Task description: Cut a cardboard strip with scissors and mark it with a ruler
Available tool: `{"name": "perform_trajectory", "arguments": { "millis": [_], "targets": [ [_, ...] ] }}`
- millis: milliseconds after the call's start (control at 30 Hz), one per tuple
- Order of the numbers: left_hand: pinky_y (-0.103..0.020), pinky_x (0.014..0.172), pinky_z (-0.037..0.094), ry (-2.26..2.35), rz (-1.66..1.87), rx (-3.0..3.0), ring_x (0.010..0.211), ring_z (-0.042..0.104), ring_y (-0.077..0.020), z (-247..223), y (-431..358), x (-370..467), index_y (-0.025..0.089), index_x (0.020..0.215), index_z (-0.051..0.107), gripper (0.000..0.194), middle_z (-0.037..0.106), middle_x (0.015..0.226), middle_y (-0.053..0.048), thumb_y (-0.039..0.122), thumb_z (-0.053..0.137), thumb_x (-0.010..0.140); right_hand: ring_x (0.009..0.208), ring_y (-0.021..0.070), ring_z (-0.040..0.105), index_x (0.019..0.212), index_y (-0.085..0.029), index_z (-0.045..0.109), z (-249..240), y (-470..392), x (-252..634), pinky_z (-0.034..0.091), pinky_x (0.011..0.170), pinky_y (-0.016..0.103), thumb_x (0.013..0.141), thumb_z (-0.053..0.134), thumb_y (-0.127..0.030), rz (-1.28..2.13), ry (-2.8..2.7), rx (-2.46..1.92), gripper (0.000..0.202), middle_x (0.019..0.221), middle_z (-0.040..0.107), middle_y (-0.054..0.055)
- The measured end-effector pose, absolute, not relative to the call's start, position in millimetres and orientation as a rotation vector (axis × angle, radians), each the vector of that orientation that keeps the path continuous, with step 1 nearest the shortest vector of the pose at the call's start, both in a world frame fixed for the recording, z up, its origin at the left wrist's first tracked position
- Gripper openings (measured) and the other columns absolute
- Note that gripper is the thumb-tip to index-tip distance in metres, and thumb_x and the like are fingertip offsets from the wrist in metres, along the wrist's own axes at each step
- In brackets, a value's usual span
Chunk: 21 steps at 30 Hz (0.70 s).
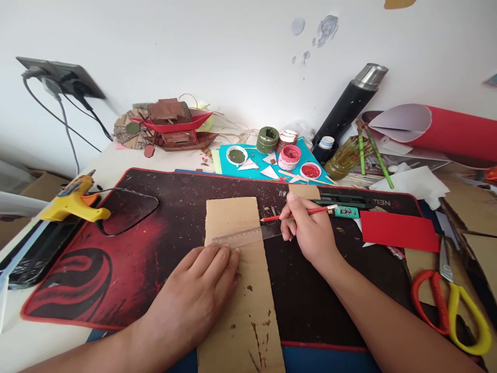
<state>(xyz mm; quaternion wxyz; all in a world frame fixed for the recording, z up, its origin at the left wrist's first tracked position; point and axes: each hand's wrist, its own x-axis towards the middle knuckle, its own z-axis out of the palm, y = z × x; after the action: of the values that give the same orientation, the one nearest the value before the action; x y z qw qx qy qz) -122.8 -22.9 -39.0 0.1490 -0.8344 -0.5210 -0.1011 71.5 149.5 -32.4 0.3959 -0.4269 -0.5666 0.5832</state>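
A long strip of brown cardboard (248, 311) lies lengthwise before me, its near half scuffed with dark torn spots. Across it rests a clear ruler (243, 237), slightly slanted, its right end reaching past the cardboard toward my right hand. My left hand (205, 285) lies flat on the strip, fingertips at the ruler's lower edge. Between the thumb and fingers of my right hand (305, 223) is a red pencil (315, 210), held almost level with its tip pointing left near the cardboard's right edge. Whether the right fingers also touch the ruler I cannot tell.
Beneath is a black and red desk mat (147, 269). A yellow glue gun (73, 202) stands left; scissors (446, 290) and red card (399, 230) lie right. Behind are open paint jars (289, 157), model boats (174, 124), a cutter (341, 200) and a black flask (345, 109).
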Motion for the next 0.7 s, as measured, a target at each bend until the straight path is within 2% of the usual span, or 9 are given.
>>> {"name": "perform_trajectory", "arguments": {
  "millis": [100,300,467,700],
  "targets": [
    [-0.043,0.087,0.056,-1.523,-0.301,-2.397,0.106,0.069,-0.0307,-38,-21,-123,0.006,0.132,0.070,0.032,0.076,0.114,-0.013,0.013,0.050,0.108,0.035,0.0122,0.051,0.064,-0.021,0.064,-33,149,72,0.036,0.038,0.023,0.092,0.074,-0.078,1.476,-1.436,-1.082,0.065,0.043,0.042,-0.007],
    [-0.039,0.072,0.054,-1.540,-0.451,-2.410,0.090,0.070,-0.0255,-35,-12,-128,0.011,0.119,0.072,0.027,0.076,0.104,-0.010,0.021,0.047,0.113,0.034,0.0126,0.052,0.064,-0.020,0.065,-35,150,72,0.036,0.038,0.023,0.090,0.073,-0.082,1.482,-1.415,-1.061,0.068,0.042,0.039,-0.008],
    [-0.040,0.080,0.055,-1.602,-0.594,-2.398,0.096,0.069,-0.0270,-34,-4,-142,0.015,0.119,0.069,0.018,0.075,0.108,-0.009,0.021,0.054,0.111,0.034,0.0121,0.053,0.065,-0.020,0.066,-34,150,72,0.037,0.038,0.022,0.086,0.077,-0.082,1.496,-1.379,-1.031,0.067,0.043,0.041,-0.008],
    [-0.046,0.083,0.059,-1.842,-0.514,-2.409,0.095,0.068,-0.0286,-36,5,-155,0.019,0.118,0.070,0.019,0.072,0.109,-0.008,0.033,0.065,0.107,0.036,0.0121,0.053,0.067,-0.019,0.068,-33,150,73,0.039,0.040,0.023,0.088,0.075,-0.082,1.475,-1.382,-0.996,0.066,0.044,0.044,-0.007]
  ]
}}
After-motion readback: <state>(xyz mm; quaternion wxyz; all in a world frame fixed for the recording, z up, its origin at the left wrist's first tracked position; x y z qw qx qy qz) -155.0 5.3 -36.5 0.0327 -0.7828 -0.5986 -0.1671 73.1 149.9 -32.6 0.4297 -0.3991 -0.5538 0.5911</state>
